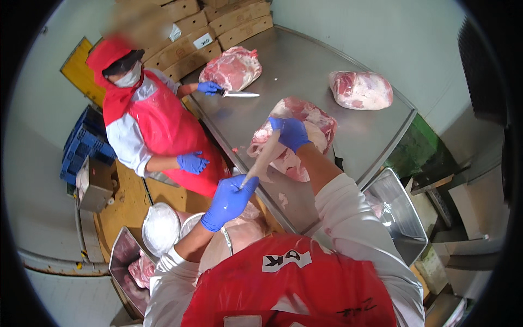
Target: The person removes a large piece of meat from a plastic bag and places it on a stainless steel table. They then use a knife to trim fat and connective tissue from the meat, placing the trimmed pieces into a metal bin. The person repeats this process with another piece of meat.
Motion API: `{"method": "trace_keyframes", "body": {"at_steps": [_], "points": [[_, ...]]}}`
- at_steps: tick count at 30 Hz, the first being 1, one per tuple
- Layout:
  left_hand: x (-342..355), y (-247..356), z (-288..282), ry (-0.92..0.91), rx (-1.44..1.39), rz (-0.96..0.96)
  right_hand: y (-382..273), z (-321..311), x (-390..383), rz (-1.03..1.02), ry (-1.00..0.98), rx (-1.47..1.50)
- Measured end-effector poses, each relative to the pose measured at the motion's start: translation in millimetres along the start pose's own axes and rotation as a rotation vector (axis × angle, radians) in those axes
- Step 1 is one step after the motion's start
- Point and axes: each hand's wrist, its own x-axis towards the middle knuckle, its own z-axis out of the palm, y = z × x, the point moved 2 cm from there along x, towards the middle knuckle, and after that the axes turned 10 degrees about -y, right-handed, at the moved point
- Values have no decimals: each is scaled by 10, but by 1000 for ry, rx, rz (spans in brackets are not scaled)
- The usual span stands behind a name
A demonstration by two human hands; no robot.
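Note:
A large raw meat piece (313,122), pink with white fat, lies on the steel table (305,65) in front of me. My right hand (290,132), in a blue glove, is curled over its near top edge. A pale strip of fat (263,158) runs from that hand down to my left hand (229,201), also in a blue glove, which pinches the strip's lower end just off the table's edge. The strip is stretched taut between the two hands. I see no knife in either hand.
A co-worker (147,120) in a red apron stands left of the table, with a knife (239,94) beside a second meat piece (231,68). A third piece (360,90) lies far right. Cardboard boxes (218,27) are stacked behind. Metal trays (400,212) (122,261), a white bowl (160,226) and a blue crate (81,147) stand around.

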Motion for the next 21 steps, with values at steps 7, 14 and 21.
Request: {"method": "trace_keyframes", "body": {"at_steps": [7,14,21], "points": [[-343,-689,-179,-64,294,-66,-146,-209,-1019,-114,-183,-6],[-58,-2181,420,79,224,-190,-449,-390,-1250,-123,-177,80],[-89,-2112,274,-181,85,-234,-409,-384,-1303,-78,-252,13]]}}
